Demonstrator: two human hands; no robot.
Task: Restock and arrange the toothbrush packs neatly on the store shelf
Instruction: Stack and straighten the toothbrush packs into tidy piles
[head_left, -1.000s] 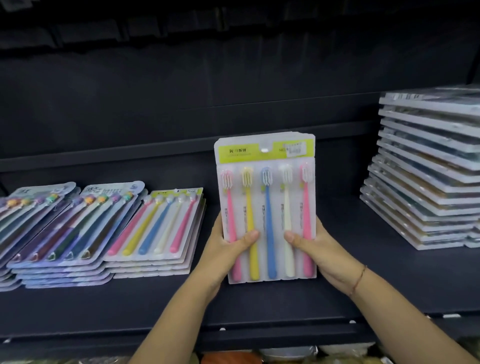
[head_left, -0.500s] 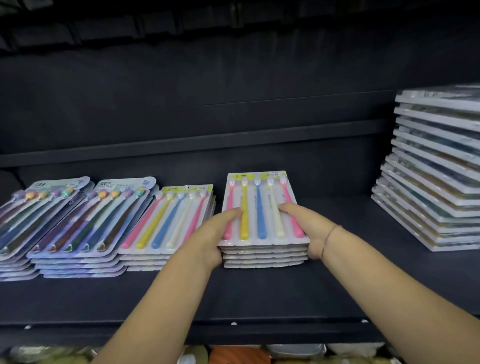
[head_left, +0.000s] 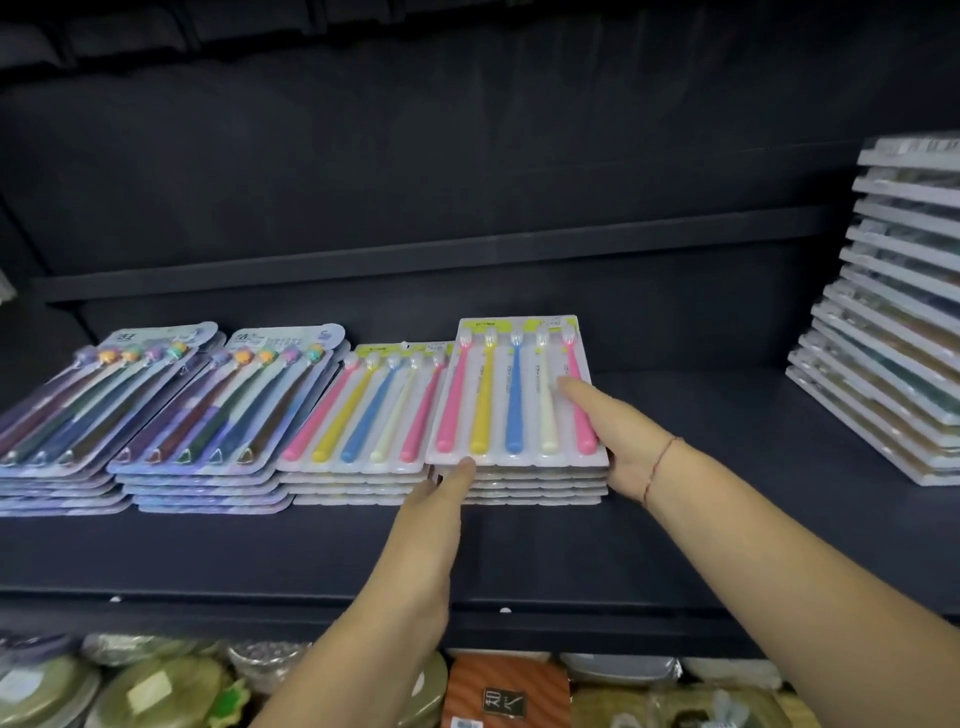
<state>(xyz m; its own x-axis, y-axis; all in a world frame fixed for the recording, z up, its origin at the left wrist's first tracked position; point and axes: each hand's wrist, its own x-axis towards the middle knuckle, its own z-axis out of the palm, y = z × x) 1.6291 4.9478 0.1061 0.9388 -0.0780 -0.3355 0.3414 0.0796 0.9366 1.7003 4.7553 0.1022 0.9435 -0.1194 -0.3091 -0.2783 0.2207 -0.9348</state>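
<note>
Shelving of dark metal fills the view, and one broad shelf (head_left: 675, 467) carries five piles of flat packs. The biggest is a tall stack (head_left: 893, 332) at the far right, well apart from the rest, its layers stepped and leaning; what is in it I cannot make out. Two purple stacks (head_left: 78, 415) (head_left: 218, 415) lie at the left, just beside each other. Next comes one pastel stack (head_left: 358, 421), and touching its right side is the held stack (head_left: 514, 395), near the middle of the shelf and resting on it.

Its top pack shows five brushes: pink, yellow, blue, cream, pink. They lie flat, long axis running front to back, heads toward the rear wall and handle ends toward the aisle.

The left hand (head_left: 439, 499) grips the front left corner, thumb on the top edge, fingers curled against the side. The right hand (head_left: 623, 447) holds the right edge, thumb laid across the top pack; its other fingers are hidden. A thin red cord (head_left: 657, 467) circles that wrist.
</note>
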